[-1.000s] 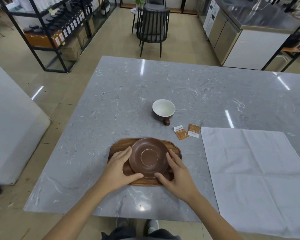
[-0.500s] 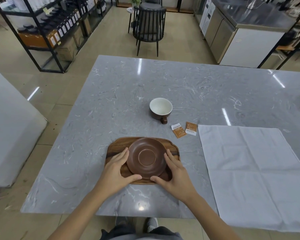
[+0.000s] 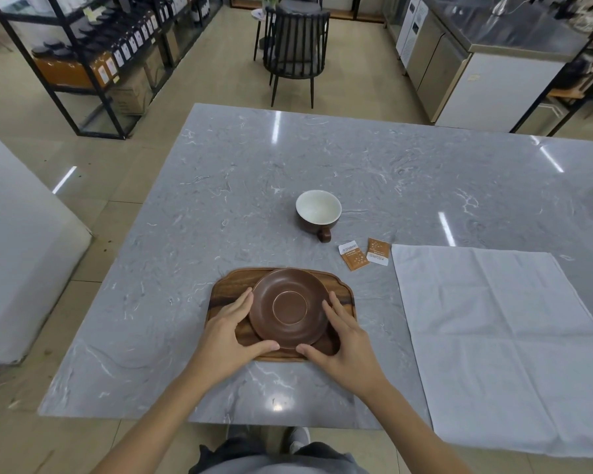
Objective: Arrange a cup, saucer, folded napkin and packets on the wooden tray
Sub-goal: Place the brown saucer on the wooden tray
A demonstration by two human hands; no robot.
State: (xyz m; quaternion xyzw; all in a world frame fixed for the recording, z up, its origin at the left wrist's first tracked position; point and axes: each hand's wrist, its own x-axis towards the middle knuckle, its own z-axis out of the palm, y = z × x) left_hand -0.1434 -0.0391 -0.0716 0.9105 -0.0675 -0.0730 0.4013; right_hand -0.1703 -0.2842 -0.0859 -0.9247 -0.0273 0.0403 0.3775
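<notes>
The saucer (image 3: 289, 307) is sitting flat on the wooden tray (image 3: 226, 289), brown and round, with a pale ring marking its centre. The head view, the only one, is looking down over a grey marbled table (image 3: 220, 206).

Both hands are cupping the saucer from either side. The left hand (image 3: 227, 340) is lying on the tray at the saucer's left edge, fingers (image 3: 242, 304) curving along the rim and the thumb reaching under its near edge. The right hand (image 3: 345, 350) is mirroring it on the other side, fingers (image 3: 332, 307) running up the right rim and the thumb pointing inward at the near edge. The two thumbs are nearly meeting in front of the saucer. The hands are spread wide around the dish, touching its rim; whether they are gripping it or only steadying it cannot be told.

Beyond the hands, farther across the table, the cup (image 3: 318, 211) is standing upright, brown outside and white inside, its handle pointing back toward the person. It is well apart from the tray. Just right of the cup's handle, two packets (image 3: 365, 253) are lying flat side by side on the table, orange and white. To the right of the right hand, the napkin (image 3: 500, 343) is lying spread open, white, showing crease lines and overhanging the table's near edge.
</notes>
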